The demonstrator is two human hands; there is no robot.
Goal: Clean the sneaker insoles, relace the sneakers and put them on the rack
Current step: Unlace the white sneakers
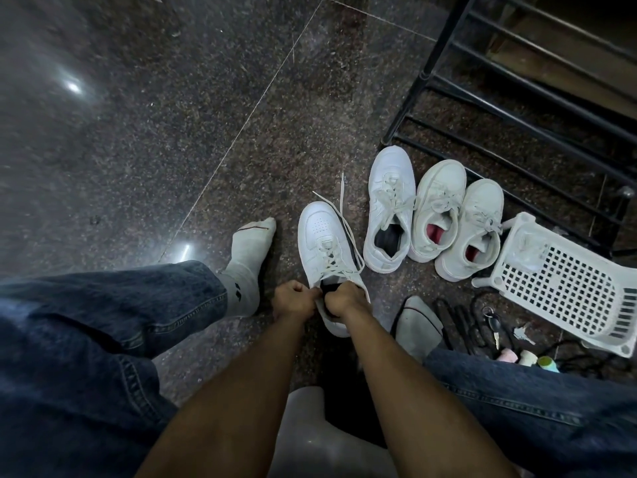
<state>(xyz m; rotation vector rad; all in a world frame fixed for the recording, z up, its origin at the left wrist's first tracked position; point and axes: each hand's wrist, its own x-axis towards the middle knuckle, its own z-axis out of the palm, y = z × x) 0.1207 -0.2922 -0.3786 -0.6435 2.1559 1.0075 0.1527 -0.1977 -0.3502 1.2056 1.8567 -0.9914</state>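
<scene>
1. Centrally, a white sneaker [322, 246] lies on the speckled stone floor [138, 132], toe pointing far, its lace [344, 215] threaded through the eyelets but with both ends trailing loose past the toe.
2. Both hands work at the near end of this sneaker: the left hand [294, 300] has its fingers curled on the left side of the collar, and the right hand [344, 298] grips the collar edge beside a dark insole [327, 288] visible in the opening. Whether the insole is being pushed in or drawn out cannot be told.
3. To the right stand three more white sneakers in a row, touching one another: the nearest-left one [389, 201] shows a dark lining, and the middle one [437, 208] and right one [472, 229] show red insoles. All three appear laced.
4. Far right, the black metal rack [517, 98] holds no sneaker on the bars in view; a white perforated basket [565, 284] lies on its side on the floor next to the row.
5. Near right, keys [494, 326], dark cords and small bottles [527, 357] lie on the floor beside the person's right leg.
6. Judged progress: lacing seems mostly complete on three sneakers; the held sneaker's lace remains untied, insole cleaning cannot be confirmed, and placing all four on the rack is not yet done.
</scene>
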